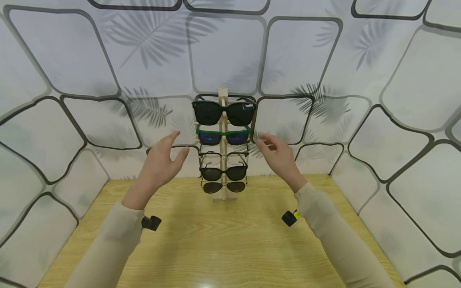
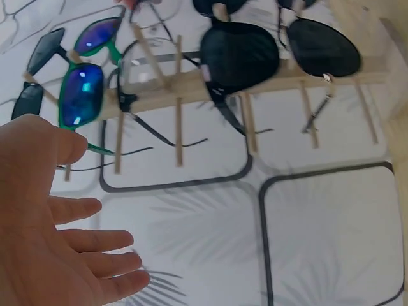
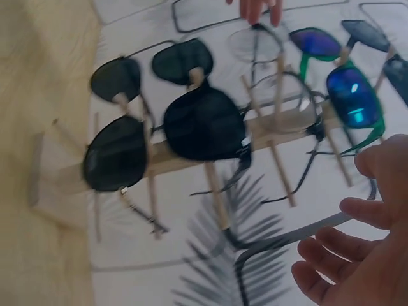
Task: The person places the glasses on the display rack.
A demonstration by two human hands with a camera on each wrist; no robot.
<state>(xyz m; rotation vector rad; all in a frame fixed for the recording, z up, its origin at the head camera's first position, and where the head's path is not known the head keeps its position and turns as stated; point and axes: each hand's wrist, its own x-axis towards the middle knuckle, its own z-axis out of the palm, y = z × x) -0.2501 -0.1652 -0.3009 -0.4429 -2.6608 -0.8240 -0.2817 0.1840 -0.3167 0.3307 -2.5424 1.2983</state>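
Observation:
A wooden display stand (image 1: 223, 93) bears several pairs of glasses in a column. Large black sunglasses (image 1: 209, 113) sit at the top, above green-framed sunglasses (image 1: 237, 138) with blue lenses. Below them come clear-lens glasses (image 1: 235, 159), black sunglasses (image 1: 212, 173) and dark thin-framed sunglasses (image 1: 213, 188). My left hand (image 1: 160, 164) is held to the left of the stand, fingers extended, holding nothing. On the other side my right hand (image 1: 279, 156) is raised with loosely bent fingers, also holding nothing. Both wrist views show the hands nearest the green-framed pair.
The stand's foot rests on a wood-grain table (image 1: 216, 244), close to the back wall. Patterned walls (image 1: 302, 56) with dark outlines and leaf prints enclose the back and both sides. A small black device (image 1: 151, 223) is on each wrist.

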